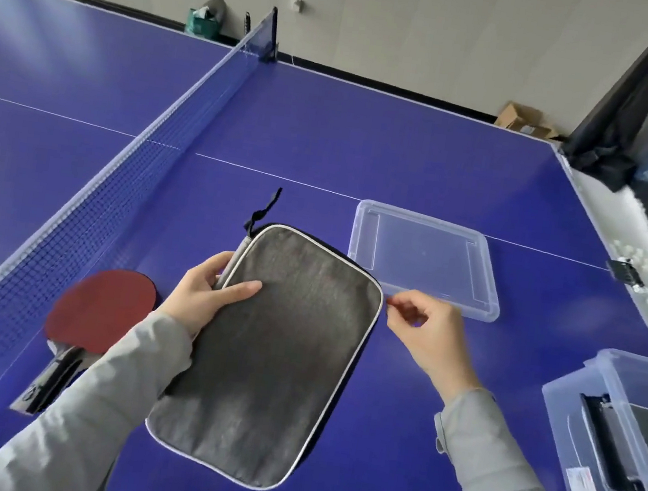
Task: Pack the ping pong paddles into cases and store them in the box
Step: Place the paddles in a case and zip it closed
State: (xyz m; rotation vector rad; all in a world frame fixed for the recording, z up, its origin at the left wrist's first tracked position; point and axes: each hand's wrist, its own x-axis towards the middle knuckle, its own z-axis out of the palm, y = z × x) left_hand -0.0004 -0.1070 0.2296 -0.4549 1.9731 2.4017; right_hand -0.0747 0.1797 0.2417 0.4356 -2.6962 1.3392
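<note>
- The case (274, 358) lay on the table (369, 136) before me.
- A paddle (99, 310) sat to its left, beside the net (127, 161).
- The lid (423, 258) lay behind-right; the box (617, 448) stood at the far right.

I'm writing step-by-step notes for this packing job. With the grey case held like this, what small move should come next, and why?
Probably bring the right hand the last bit over to the grey case and take hold of its right edge. The left hand already grips the case's left edge, the right hand's pinched fingers sit just beside it, apparently not touching, and the red paddle lies unpacked by the net.
</note>
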